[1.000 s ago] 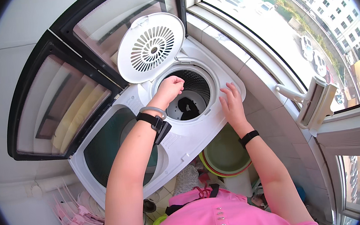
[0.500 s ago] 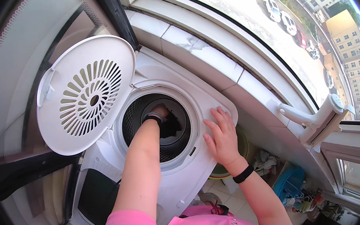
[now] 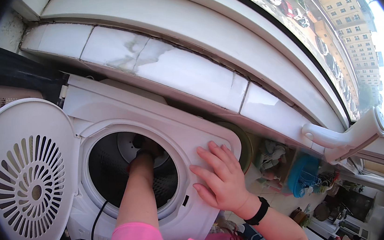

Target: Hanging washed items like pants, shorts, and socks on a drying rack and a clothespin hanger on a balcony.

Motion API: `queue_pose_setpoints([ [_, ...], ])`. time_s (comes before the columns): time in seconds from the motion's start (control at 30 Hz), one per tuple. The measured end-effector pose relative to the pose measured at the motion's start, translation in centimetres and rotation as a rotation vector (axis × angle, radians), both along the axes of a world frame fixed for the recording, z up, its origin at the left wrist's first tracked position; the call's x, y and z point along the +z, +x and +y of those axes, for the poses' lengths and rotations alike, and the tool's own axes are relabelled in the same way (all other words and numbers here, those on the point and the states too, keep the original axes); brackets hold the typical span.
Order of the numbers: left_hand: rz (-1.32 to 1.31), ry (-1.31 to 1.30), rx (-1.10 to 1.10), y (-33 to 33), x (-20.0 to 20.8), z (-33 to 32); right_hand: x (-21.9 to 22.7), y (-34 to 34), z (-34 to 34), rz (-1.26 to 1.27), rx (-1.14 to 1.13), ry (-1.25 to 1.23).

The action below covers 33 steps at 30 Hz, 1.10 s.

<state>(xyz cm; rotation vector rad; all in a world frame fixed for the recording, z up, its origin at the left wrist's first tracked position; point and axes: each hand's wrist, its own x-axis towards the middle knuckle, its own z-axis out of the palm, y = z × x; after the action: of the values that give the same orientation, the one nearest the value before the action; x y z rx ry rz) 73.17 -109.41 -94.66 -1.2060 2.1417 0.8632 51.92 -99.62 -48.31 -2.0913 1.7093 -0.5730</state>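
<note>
A white top-loading washing machine (image 3: 124,101) stands in front of me, its round perforated lid (image 3: 4,132) swung up to the left. My left arm reaches through the round opening into the dark metal drum (image 3: 105,164). Down there my left hand (image 3: 148,149) is in shadow near a small dark patch by the drum's bottom; its fingers and anything in them cannot be made out. On the white top to the right of the opening, my right hand (image 3: 221,178) rests with fingers spread, holding nothing.
A tiled ledge (image 3: 173,70) and window run along the far side. At the right a white handled fixture (image 3: 355,135) juts from the ledge. Beyond the machine's right end are a greenish tub (image 3: 246,149), crumpled cloths (image 3: 270,154) and a blue basket (image 3: 302,171). A black cord (image 3: 97,219) crosses the left front.
My view has turned and moved closer, so the machine and lid appear lower and further left. The left hand stays inside the drum; the right stays on the machine's top.
</note>
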Motion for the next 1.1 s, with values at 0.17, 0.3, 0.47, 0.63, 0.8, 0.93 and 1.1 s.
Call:
queue_pose_setpoints([
  [0.17, 0.015, 0.136, -0.136, -1.0, 2.6, 0.2, -0.3, 0.0, 0.0, -0.028, -0.002, -0.044],
  [0.3, 0.042, 0.281, -0.267, -2.2, 9.2, -0.7, -0.2, -0.4, -0.2, -0.065, 0.002, -0.074],
  [0.47, 0.045, 0.435, -0.335, -3.1, 23.2, -2.6, 0.7, -0.2, 0.4, -0.047, 0.026, -0.132],
  [0.63, -0.017, 0.452, -0.092, -2.3, 35.4, -4.0, 1.0, -1.1, 1.6, -0.156, 0.102, -0.147],
  [0.8, 0.354, 0.432, 0.393, 1.6, 51.9, -0.7, 2.8, -4.0, 9.0, -0.415, -0.056, -0.203],
  [0.93, 0.899, 0.283, 0.616, 0.3, 59.5, 6.7, 2.5, -6.7, 17.9, -0.749, -0.118, 0.245],
  [1.1, 1.215, 0.489, 0.478, -9.0, 61.0, 20.0, 5.1, -8.5, 26.8, -1.218, -0.006, 0.68],
])
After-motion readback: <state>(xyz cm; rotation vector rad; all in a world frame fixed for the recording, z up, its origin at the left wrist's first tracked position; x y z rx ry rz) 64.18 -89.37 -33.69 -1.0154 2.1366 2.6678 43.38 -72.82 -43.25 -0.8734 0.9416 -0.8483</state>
